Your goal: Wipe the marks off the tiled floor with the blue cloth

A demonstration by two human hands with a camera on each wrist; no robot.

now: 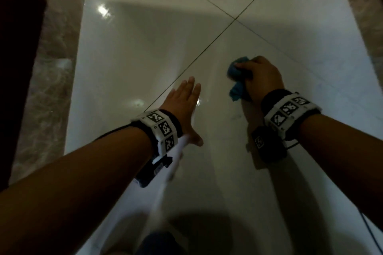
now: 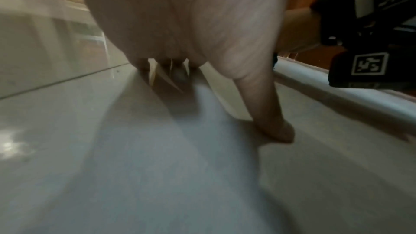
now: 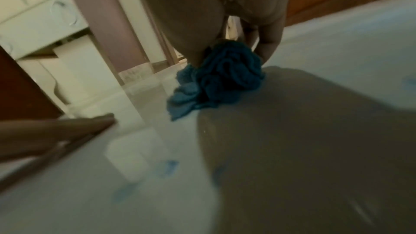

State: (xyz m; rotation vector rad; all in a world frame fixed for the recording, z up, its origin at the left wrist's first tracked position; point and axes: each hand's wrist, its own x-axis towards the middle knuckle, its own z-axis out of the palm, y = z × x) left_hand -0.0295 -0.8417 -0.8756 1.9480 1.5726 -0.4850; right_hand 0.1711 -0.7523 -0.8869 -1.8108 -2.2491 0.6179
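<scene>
Right hand (image 1: 262,76) grips bunched blue cloth (image 1: 236,79) on tiled floor (image 1: 290,171), right of the grout cross. Left hand (image 1: 184,105) flat, fingers straight, bracing. Faint blue marks (image 3: 167,166) remain nearer, so wiping looks unfinished

The right hand (image 1: 261,77) is gripping a bunched blue cloth (image 1: 236,77) and pressing it against the glossy white tiled floor (image 1: 132,55), just right of a dark grout line (image 1: 192,63). The left hand (image 1: 185,105) is lying flat on the floor with fingers straight and thumb spread. Both wrists are wearing bands with black-and-white markers (image 1: 287,110). A brown marbled border (image 1: 49,51) is running along the left edge.
</scene>
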